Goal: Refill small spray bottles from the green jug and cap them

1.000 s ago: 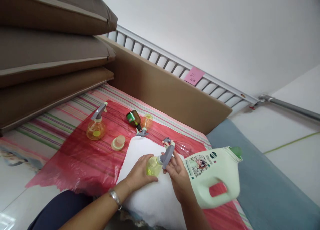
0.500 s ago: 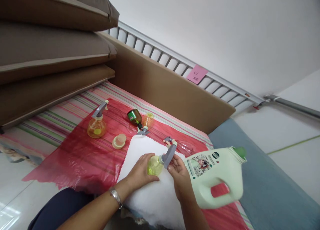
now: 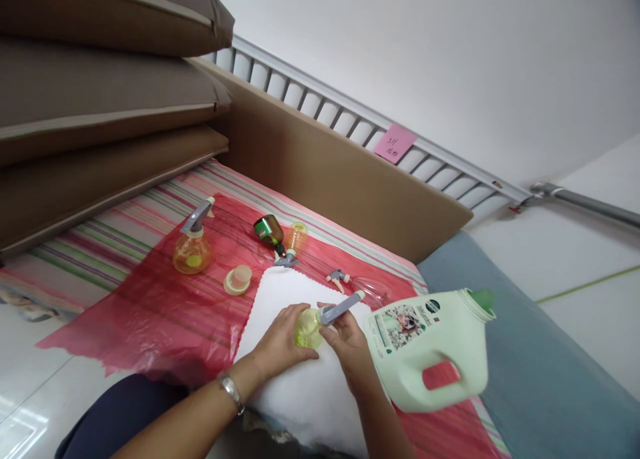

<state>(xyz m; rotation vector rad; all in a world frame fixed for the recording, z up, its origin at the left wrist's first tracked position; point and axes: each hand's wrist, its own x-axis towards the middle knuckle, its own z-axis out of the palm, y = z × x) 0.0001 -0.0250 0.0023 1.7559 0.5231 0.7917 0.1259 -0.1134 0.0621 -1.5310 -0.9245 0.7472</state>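
My left hand [image 3: 283,339] is wrapped round the round body of a small spray bottle [image 3: 308,328] holding yellow-green liquid. The neck of its grey trigger head [image 3: 342,308] is between the fingers of my right hand [image 3: 347,349]; the nozzle points up to the right. Beneath both hands lies a white cloth [image 3: 280,287] with a scalloped edge. Close to my right hand stands a large pale green jug [image 3: 425,349] with a handle and an open-looking green neck. A clear spray bottle [image 3: 370,289] lies on its side behind it.
Red plastic sheeting [image 3: 165,312] covers a striped bedspread. On it are another spray bottle [image 3: 193,252], a pale cap [image 3: 238,280], a dark brown bottle [image 3: 269,231] and a lying yellow spray bottle [image 3: 297,238]. Stacked cushions [image 3: 110,86] rise at left; a brown board [image 3: 330,172] stands behind.
The trigger head has turned clockwise, its nozzle swinging to the right and lower. My right hand has turned with it and shifted left, while the left hand keeps its hold.
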